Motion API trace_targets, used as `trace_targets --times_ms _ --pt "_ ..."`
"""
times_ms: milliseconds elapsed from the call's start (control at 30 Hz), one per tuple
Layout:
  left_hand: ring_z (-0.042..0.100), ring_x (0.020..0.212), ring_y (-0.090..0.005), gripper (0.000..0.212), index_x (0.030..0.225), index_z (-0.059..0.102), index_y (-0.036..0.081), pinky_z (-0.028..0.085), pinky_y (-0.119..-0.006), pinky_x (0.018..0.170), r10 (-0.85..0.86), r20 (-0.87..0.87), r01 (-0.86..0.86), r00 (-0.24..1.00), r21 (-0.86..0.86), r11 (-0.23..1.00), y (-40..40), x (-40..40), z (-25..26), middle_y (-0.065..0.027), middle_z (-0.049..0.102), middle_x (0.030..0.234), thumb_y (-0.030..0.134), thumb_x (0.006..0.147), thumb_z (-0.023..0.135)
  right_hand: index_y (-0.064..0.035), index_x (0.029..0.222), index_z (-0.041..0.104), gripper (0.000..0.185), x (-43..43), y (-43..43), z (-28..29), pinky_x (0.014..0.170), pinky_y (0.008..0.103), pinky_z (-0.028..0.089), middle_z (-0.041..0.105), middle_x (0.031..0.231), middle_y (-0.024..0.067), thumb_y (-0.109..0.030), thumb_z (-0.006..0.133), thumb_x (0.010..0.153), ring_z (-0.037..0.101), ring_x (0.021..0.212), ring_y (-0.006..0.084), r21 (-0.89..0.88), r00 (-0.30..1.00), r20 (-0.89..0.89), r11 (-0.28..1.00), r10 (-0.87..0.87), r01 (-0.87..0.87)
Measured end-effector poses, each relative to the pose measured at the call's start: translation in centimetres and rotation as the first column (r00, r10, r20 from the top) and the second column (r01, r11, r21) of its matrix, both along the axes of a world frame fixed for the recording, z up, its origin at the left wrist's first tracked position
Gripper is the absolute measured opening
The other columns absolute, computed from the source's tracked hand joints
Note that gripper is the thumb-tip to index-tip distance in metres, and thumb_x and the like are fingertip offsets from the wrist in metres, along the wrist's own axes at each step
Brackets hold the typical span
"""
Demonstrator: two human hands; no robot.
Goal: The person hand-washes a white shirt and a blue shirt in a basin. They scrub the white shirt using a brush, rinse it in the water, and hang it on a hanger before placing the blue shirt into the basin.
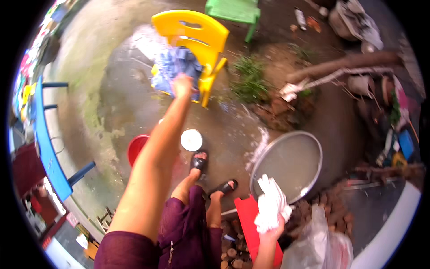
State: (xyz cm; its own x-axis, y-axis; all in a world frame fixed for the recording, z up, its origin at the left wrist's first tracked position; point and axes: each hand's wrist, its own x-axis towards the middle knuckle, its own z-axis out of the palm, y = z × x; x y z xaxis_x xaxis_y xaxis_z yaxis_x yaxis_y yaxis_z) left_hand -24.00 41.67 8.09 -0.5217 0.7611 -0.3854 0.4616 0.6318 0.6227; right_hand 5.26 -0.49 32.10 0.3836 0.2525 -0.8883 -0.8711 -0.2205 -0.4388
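Observation:
My left hand (183, 84), blurred, reaches out to the front edge of a yellow plastic chair (193, 32). Blue denim-like clothing (179, 64) lies bunched on the seat, right at the fingers; the blur hides whether they grip it. Low on the right, my right hand (273, 230) is closed around a crumpled white cloth (272, 205). That cloth is held by the near rim of a wide round metal basin (289, 164) of cloudy grey water, and it overlaps a red plastic piece (248, 218), perhaps a stool.
Beside my sandalled feet stand a red bucket (136, 148) and a white round container (191, 140). A green chair (233, 11) is behind the yellow one. Grass (250, 79) and a log (342, 65) lie rightward. A blue bench (50, 148) stands left, stacked firewood (233, 254) below.

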Motion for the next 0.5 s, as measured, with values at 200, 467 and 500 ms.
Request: trace_targets --times_ms 200,467,500 --pt "0.042 0.051 -0.0065 0.029 0.078 0.061 0.009 0.034 -0.026 0.046 0.111 0.455 -0.272 0.884 0.305 0.913 -8.3 -2.3 13.4 0.0043 0.046 0.055 0.032 0.091 0.049 0.0079 0.107 0.054 0.042 1.0 0.1 1.4 0.045 0.0294 0.044 0.062 0.081 0.0117 -0.026 0.052 0.083 0.058 0.061 0.0177 0.036 0.97 0.206 0.99 0.128 -0.138" --pt "0.06 0.085 -0.0122 0.026 0.106 0.059 -0.001 0.047 -0.024 0.077 -0.194 0.93 0.448 0.314 0.035 0.893 -24.3 15.7 36.7 -0.0053 0.065 0.092 0.004 0.081 0.063 -0.0051 0.136 0.024 0.081 1.4 6.6 13.8 0.088 0.0344 0.043 0.046 0.121 0.0082 -0.03 0.07 0.075 0.05 0.108 0.0196 0.207 0.507 0.835 0.732 0.214 -0.649" --pt "0.06 0.086 -0.012 0.027 0.108 0.059 -0.001 0.047 -0.025 0.078 -0.236 0.932 0.378 0.275 0.121 0.918 -25.5 16.7 35.9 -0.0052 0.065 0.094 0.002 0.081 0.061 -0.0047 0.137 0.019 0.084 1.3 6.6 14.9 0.105 0.0391 0.027 0.039 0.129 0.009 -0.036 0.07 0.077 0.036 0.125 0.0225 0.412 0.684 0.705 0.676 0.188 -0.61"
